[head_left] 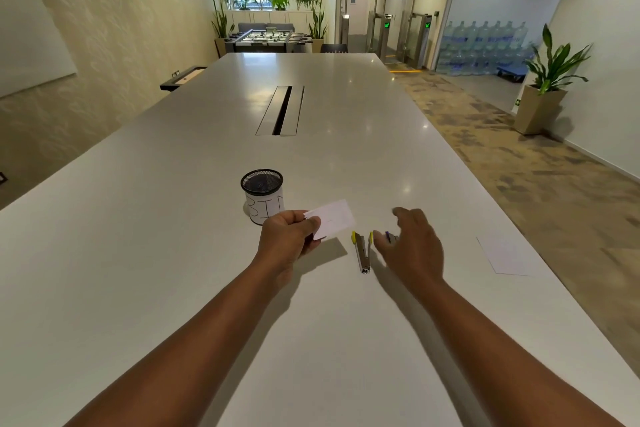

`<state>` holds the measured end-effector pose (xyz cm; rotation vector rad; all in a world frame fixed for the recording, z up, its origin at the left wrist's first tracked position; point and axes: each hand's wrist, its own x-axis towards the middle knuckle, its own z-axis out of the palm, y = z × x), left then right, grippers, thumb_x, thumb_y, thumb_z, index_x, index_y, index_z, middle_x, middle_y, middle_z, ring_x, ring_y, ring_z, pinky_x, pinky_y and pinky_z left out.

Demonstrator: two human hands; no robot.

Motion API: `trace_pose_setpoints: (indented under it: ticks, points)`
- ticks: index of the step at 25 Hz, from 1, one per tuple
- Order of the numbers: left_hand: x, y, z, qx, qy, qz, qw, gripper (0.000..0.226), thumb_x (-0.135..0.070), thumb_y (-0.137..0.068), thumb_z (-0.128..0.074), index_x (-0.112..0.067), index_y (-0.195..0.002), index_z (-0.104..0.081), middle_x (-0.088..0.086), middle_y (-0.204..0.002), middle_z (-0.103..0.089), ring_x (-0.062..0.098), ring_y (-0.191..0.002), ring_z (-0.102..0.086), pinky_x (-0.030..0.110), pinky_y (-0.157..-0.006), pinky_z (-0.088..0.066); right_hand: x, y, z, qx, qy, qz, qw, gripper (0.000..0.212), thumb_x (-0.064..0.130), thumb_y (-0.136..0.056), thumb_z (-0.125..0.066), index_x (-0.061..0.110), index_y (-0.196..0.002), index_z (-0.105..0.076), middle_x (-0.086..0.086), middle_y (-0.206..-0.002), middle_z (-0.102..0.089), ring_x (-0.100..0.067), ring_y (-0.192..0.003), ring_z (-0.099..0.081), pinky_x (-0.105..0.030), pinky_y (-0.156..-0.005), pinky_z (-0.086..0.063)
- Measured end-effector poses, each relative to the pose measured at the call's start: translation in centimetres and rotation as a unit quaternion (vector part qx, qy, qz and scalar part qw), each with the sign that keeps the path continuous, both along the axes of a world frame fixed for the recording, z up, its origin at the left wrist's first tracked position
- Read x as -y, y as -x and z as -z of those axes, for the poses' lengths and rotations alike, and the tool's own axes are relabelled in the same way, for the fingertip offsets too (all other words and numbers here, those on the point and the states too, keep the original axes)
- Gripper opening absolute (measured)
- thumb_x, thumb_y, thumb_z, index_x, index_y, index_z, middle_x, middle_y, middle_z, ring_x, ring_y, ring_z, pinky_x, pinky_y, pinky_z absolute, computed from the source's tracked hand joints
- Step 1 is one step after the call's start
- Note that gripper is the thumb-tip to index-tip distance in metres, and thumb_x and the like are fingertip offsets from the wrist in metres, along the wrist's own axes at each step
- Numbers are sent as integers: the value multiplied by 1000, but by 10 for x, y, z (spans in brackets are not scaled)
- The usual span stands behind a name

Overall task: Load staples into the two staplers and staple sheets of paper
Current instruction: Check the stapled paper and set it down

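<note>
We had the yellow stapler (362,252) lying on the tabletop (173,253), opened up in a V, metal body toward us, yellow ends pointing away. The second stapler (390,237), purple, sat just right of it, mostly hidden under the right hand (410,246), so we couldn't tell its state. That right hand hovered over it, fingers spread and loosely curled, holding nothing we could see; contact with the purple stapler unclear.

Left hand (289,239) pinched a small stack of paper sheets (332,220) between thumb and fingers, held above the tabletop, just left of the yellow stapler, shadow underneath. Edges near the thumb looked slightly fanned.

Behind the left hand stood a black mesh cup (262,192) with a white label wrapped around it, handwritten letters partly hidden by the hand.

Another loose sheet (502,255) lay flat near the right edge of the tabletop, well apart from the staplers.

Mid-tabletop, farther out, there was a cable slot (281,110). A potted plant (547,80) stood on the floor to the right.
</note>
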<state>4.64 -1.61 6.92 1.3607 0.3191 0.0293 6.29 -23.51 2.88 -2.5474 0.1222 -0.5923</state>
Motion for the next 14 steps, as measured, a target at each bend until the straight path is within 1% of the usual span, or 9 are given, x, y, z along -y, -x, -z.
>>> trace_pose_setpoints:
  ticks: [2, 4, 6, 8, 9, 10, 12, 13, 14]
  points:
    - [2, 4, -6, 3, 2, -3, 1000, 9, -5, -89, -72, -4, -98, -72, 13, -91, -76, 21, -74, -75, 25, -61, -58, -20, 15, -10, 98, 29, -88, 991, 50, 28, -77, -78, 17, -124, -66, -3, -111, -63, -29, -89, -65, -41, -75, -54]
    - [4, 10, -14, 9, 0, -6, 1000, 13, -4, -90, -69, -5, -103, -70, 14, -91, -76, 24, -72, -75, 25, -59, -57, -33, 24, -20, 171, 64, -139, 973, 47, 20, -75, -79, 14, -120, -69, -5, -110, -64, -30, -87, -63, -40, -72, -53]
    - [5, 18, -21, 17, 3, 1, 1000, 13, -2, -92, -64, -7, -102, -71, 12, -85, -77, 24, -68, -75, 25, -56, -56, -39, 32, -31, 208, 75, -166, 961, 37, 15, -78, -78, 15, -114, -72, -4, -113, -67, -30, -92, -62, -41, -74, -52]
    - [2, 23, -29, 24, 1, 16, 1000, 14, -3, -94, -60, -7, -98, -73, 9, -79, -78, 21, -66, -75, 23, -53, -56, -40, 36, -40, 227, 49, -194, 953, 23, 10, -81, -78, 17, -102, -75, 0, -109, -71, -30, -96, -63, -44, -75, -51]
    - [0, 26, -33, 23, 0, 23, 999, 14, -4, -95, -59, -7, -97, -73, 9, -77, -78, 20, -65, -74, 23, -53, -56, -40, 39, -45, 219, 12, -211, 953, 19, 8, -82, -78, 18, -98, -76, 5, -105, -73, -27, -96, -64, -44, -77, -51]
    - [-1, 28, -37, 19, -2, 30, 999, 14, -5, -95, -59, -7, -96, -73, 10, -77, -77, 19, -63, -73, 23, -53, -56, -41, 42, -51, 192, -44, -227, 954, 17, 9, -84, -77, 21, -95, -77, 13, -99, -73, -21, -95, -64, -43, -78, -51]
    - [-4, 33, -43, 13, -33, 43, 998, 13, -12, -96, -61, -9, -96, -74, 10, -81, -73, 16, -61, -70, 22, -54, -55, -43, 47, -64, 99, -175, -245, 948, 20, 13, -90, -72, 33, -89, -74, 26, -86, -70, -4, -86, -64, -34, -76, -51]
    - [-4, 36, -45, 14, -66, 47, 997, 13, -17, -96, -61, -12, -96, -73, 8, -86, -71, 16, -64, -68, 23, -56, -54, -44, 49, -68, 58, -221, -247, 942, 24, 15, -92, -69, 38, -85, -71, 28, -82, -69, -2, -81, -64, -32, -72, -52]
    - [-4, 38, -47, 18, -96, 48, 994, 16, -24, -98, -60, -15, -97, -72, 4, -91, -69, 16, -69, -66, 25, -59, -54, -44, 50, -72, 36, -248, -244, 937, 27, 16, -93, -68, 41, -84, -69, 27, -79, -68, -2, -77, -64, -33, -71, -53]
